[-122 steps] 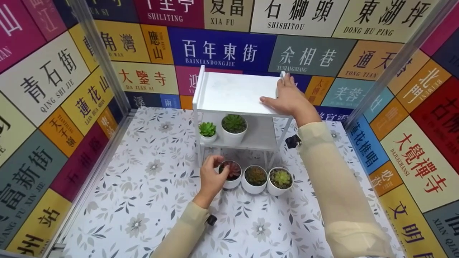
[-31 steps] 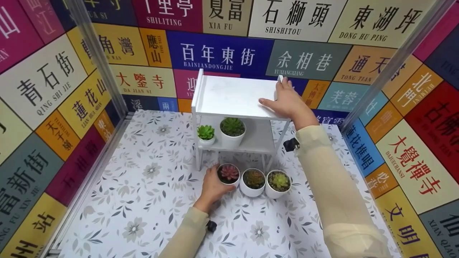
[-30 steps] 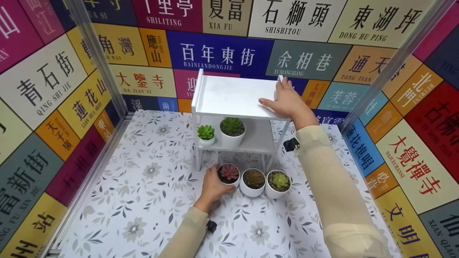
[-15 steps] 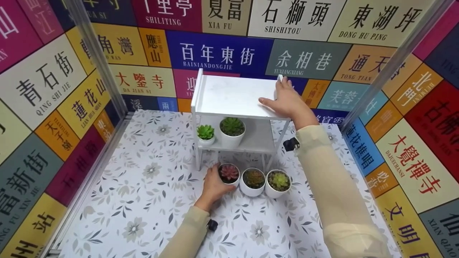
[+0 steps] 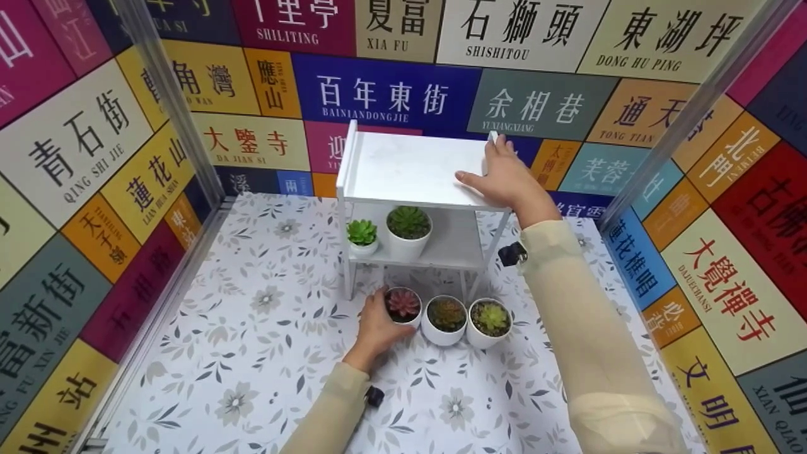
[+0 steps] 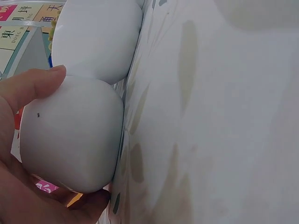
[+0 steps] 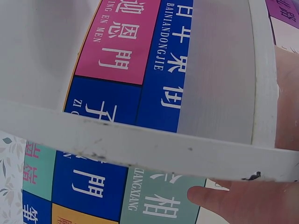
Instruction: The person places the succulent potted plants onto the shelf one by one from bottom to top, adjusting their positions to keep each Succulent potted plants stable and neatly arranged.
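My left hand (image 5: 376, 326) grips a small white pot with a reddish succulent (image 5: 403, 304), thumb on its near side and fingers round its left side. In the left wrist view this white pot (image 6: 74, 135) stands on the patterned cloth against its neighbour, the thumb near its rim. To its right are a pot with a brownish succulent (image 5: 445, 320) and one with a pale green succulent (image 5: 490, 323). Behind them stands a white two-tier shelf (image 5: 410, 167). My right hand (image 5: 507, 176) holds the right end of its top tier, thumb over the board.
On the shelf's lower tier (image 5: 451, 243), a small potted green succulent (image 5: 362, 236) and a larger one (image 5: 408, 232) stand toward the left. A floral white cloth (image 5: 252, 353) covers the table. Sign-printed walls (image 5: 384, 88) enclose the back and sides.
Since the oldest frame, my left hand has shifted from the reddish succulent's top and rim to round its pot's side. Over the last second hardly anything moves; my right hand stays on the shelf.
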{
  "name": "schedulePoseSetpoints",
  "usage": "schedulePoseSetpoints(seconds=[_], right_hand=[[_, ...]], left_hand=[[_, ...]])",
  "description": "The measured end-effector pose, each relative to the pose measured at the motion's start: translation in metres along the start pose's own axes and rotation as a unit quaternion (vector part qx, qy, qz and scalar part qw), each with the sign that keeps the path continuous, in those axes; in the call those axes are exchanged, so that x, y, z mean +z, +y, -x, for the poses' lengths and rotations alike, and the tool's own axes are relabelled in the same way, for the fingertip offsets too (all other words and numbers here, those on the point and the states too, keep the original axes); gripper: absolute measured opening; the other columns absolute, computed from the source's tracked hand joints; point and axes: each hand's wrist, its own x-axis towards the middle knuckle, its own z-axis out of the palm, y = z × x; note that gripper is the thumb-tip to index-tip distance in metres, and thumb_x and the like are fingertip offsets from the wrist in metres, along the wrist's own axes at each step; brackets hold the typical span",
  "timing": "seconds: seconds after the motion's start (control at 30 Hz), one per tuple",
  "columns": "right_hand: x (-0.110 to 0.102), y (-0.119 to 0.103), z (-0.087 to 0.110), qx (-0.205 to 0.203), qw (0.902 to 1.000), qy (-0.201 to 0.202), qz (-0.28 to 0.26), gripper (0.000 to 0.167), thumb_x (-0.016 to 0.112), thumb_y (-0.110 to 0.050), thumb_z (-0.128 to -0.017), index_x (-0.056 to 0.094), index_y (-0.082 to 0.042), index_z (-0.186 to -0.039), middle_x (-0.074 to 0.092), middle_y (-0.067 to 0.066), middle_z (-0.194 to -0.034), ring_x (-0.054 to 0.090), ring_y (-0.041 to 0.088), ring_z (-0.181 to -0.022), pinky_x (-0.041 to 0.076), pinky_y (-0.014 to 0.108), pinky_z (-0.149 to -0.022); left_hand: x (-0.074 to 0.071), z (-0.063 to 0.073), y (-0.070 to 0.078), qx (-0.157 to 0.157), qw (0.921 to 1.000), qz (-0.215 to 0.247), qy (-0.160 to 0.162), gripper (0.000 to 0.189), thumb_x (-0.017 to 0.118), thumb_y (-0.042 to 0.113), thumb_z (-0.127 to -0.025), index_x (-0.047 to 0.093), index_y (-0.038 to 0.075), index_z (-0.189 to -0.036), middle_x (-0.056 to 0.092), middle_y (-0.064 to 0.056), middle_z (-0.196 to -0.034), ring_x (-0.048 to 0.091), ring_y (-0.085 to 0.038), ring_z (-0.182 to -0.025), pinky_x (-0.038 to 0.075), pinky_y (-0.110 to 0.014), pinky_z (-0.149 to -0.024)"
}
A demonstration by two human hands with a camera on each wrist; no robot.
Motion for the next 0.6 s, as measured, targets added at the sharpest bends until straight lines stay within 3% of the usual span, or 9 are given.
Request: schedulePoseSetpoints(seconds=[0.6], right_hand=[[0.0001, 0.0003, -0.0003, 0.001, 1.0, 0.0, -0.007, 0.115, 0.047, -0.079, -0.096, 0.0, -0.003, -0.17, -0.017, 0.017, -0.177, -0.012, 0.038, -0.165, -0.001, 0.056, -0.135]], left_hand=[[-0.0045, 0.0045, 0.0016, 0.019, 0.9996, 0.013, 0.014, 0.104, 0.097, 0.028, -0.056, 0.053, 0.002, -0.147, 0.061, -0.025, -0.129, 0.063, -0.043, -0.118, 0.053, -0.058, -0.104]])
